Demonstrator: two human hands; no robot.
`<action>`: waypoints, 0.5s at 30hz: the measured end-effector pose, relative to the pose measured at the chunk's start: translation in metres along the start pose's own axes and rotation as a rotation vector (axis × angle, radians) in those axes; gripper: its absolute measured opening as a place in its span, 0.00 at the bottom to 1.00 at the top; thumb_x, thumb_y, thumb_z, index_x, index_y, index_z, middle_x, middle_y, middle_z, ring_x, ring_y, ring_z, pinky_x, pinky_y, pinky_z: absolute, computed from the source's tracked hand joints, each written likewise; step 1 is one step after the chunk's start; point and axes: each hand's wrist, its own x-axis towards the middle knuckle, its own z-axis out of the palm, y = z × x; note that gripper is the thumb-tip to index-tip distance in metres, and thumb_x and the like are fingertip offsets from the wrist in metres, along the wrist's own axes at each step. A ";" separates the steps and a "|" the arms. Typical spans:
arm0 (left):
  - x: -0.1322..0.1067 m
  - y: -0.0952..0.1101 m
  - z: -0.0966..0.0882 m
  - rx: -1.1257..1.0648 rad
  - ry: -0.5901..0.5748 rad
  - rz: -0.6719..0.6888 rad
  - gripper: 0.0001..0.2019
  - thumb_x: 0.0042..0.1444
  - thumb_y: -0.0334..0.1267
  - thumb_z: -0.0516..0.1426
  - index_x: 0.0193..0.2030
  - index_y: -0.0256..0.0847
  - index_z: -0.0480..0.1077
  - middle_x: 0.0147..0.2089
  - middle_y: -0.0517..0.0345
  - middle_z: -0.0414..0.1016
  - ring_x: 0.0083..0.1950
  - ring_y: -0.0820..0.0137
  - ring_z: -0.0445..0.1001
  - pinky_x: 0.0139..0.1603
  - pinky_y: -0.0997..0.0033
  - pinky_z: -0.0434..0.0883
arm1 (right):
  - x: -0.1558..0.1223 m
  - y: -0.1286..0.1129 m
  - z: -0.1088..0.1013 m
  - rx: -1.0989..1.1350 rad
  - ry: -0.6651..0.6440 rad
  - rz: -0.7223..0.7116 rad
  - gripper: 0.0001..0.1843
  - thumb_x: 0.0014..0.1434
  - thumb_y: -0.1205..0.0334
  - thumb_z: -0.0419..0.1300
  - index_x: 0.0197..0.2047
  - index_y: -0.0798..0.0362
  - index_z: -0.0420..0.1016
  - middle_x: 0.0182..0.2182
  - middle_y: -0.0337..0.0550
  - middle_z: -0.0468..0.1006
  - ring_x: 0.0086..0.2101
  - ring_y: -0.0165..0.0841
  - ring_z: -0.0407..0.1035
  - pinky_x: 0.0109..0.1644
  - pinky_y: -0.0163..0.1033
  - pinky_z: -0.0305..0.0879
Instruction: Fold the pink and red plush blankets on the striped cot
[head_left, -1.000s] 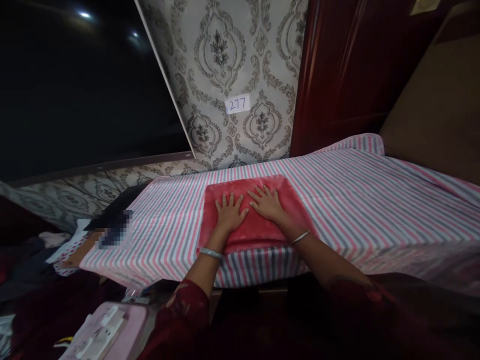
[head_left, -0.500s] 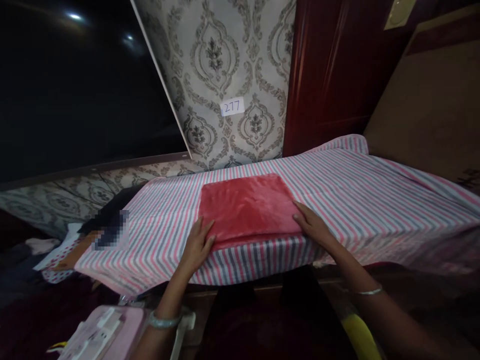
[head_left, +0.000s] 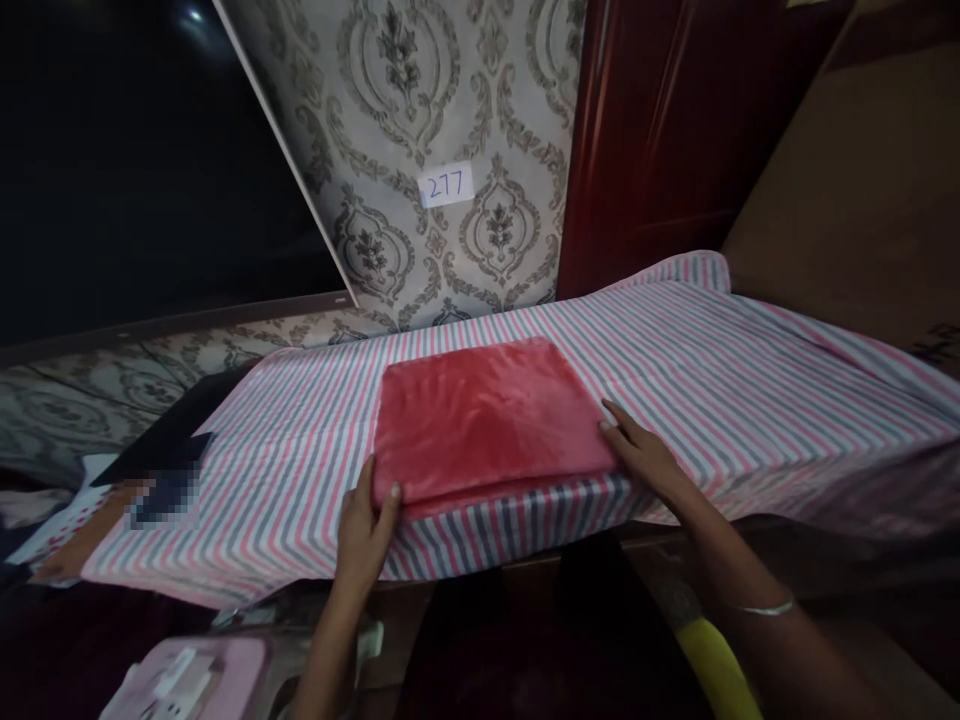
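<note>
A folded red plush cloth (head_left: pixel 495 420) lies flat near the front edge of a table covered with a striped cloth (head_left: pixel 660 370). At its front left corner is my left hand (head_left: pixel 361 530), the thumb on top and the fingers along the left side, holding the corner. My right hand (head_left: pixel 645 455) rests by the right edge with fingers stretched out and apart. Its thumb reaches the edge of the red cloth, and nothing is gripped in it.
A large dark screen (head_left: pixel 150 170) stands at the back left. A paper marked 277 (head_left: pixel 448 184) sticks to the patterned wall. On the right is a brown cardboard box (head_left: pixel 855 190). A pink case (head_left: pixel 225 670) sits low at the left, and dark items lie at the table's left end.
My left hand has slid from the top of the red cloth to its front left corner. My right hand has shifted slightly right, off the top surface. The view has tilted and moved a little.
</note>
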 end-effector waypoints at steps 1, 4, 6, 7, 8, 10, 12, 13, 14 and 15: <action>0.003 0.000 0.000 -0.030 -0.012 -0.019 0.37 0.62 0.57 0.55 0.74 0.43 0.57 0.66 0.42 0.70 0.70 0.50 0.66 0.68 0.43 0.65 | 0.001 -0.002 -0.001 0.007 -0.018 0.004 0.41 0.61 0.34 0.53 0.69 0.51 0.69 0.41 0.50 0.83 0.43 0.50 0.78 0.48 0.51 0.75; 0.010 0.005 -0.001 -0.165 -0.045 -0.068 0.39 0.61 0.58 0.57 0.75 0.45 0.53 0.69 0.44 0.67 0.70 0.53 0.66 0.67 0.50 0.67 | 0.004 -0.005 0.000 0.122 -0.052 -0.027 0.43 0.58 0.35 0.59 0.69 0.51 0.67 0.34 0.46 0.82 0.34 0.45 0.78 0.38 0.47 0.75; 0.012 0.009 -0.003 -0.248 -0.070 -0.118 0.42 0.60 0.58 0.59 0.76 0.47 0.50 0.71 0.44 0.64 0.70 0.54 0.67 0.65 0.54 0.70 | 0.001 -0.004 0.004 0.263 -0.028 -0.023 0.43 0.58 0.36 0.60 0.69 0.50 0.66 0.38 0.48 0.81 0.35 0.43 0.78 0.36 0.44 0.76; 0.012 0.010 -0.005 -0.282 -0.087 -0.145 0.43 0.60 0.58 0.59 0.77 0.47 0.48 0.71 0.44 0.64 0.68 0.54 0.69 0.63 0.55 0.72 | -0.001 -0.003 0.007 0.327 -0.005 -0.016 0.43 0.58 0.36 0.61 0.70 0.49 0.64 0.42 0.50 0.81 0.37 0.43 0.78 0.37 0.44 0.76; 0.011 0.011 -0.008 -0.311 -0.099 -0.169 0.43 0.60 0.57 0.59 0.77 0.48 0.48 0.70 0.45 0.64 0.67 0.55 0.71 0.61 0.57 0.74 | -0.004 -0.002 0.009 0.376 0.019 -0.014 0.42 0.59 0.36 0.61 0.71 0.48 0.63 0.48 0.52 0.80 0.39 0.43 0.79 0.38 0.43 0.77; 0.007 0.008 -0.014 -0.351 -0.110 -0.178 0.38 0.62 0.54 0.58 0.76 0.50 0.51 0.70 0.47 0.65 0.65 0.57 0.72 0.58 0.60 0.76 | -0.011 0.000 0.011 0.409 0.046 -0.039 0.42 0.61 0.37 0.60 0.73 0.45 0.58 0.60 0.55 0.74 0.46 0.43 0.78 0.44 0.45 0.78; 0.003 0.002 -0.021 -0.369 -0.131 -0.123 0.32 0.63 0.48 0.55 0.74 0.51 0.56 0.71 0.50 0.64 0.66 0.57 0.71 0.59 0.60 0.75 | -0.018 0.002 0.010 0.363 0.049 -0.105 0.40 0.65 0.39 0.56 0.75 0.41 0.53 0.68 0.52 0.65 0.56 0.45 0.72 0.53 0.48 0.75; 0.001 -0.002 -0.024 -0.355 -0.144 -0.075 0.31 0.63 0.43 0.53 0.74 0.51 0.57 0.72 0.50 0.64 0.66 0.57 0.71 0.59 0.60 0.75 | -0.022 0.003 0.008 0.325 0.045 -0.152 0.38 0.67 0.40 0.54 0.75 0.40 0.51 0.70 0.50 0.61 0.61 0.45 0.67 0.57 0.50 0.73; -0.001 -0.006 -0.027 -0.304 -0.153 -0.011 0.33 0.62 0.39 0.52 0.75 0.51 0.56 0.72 0.50 0.63 0.66 0.57 0.70 0.59 0.59 0.76 | -0.025 0.005 0.005 0.285 0.041 -0.209 0.37 0.68 0.41 0.53 0.76 0.39 0.50 0.72 0.49 0.58 0.65 0.45 0.62 0.61 0.51 0.69; -0.003 -0.009 -0.028 -0.223 -0.150 0.067 0.35 0.60 0.35 0.51 0.76 0.51 0.54 0.72 0.49 0.62 0.66 0.58 0.70 0.59 0.58 0.76 | -0.027 0.006 0.003 0.245 0.037 -0.276 0.36 0.68 0.43 0.53 0.76 0.38 0.50 0.73 0.47 0.55 0.68 0.45 0.56 0.64 0.52 0.66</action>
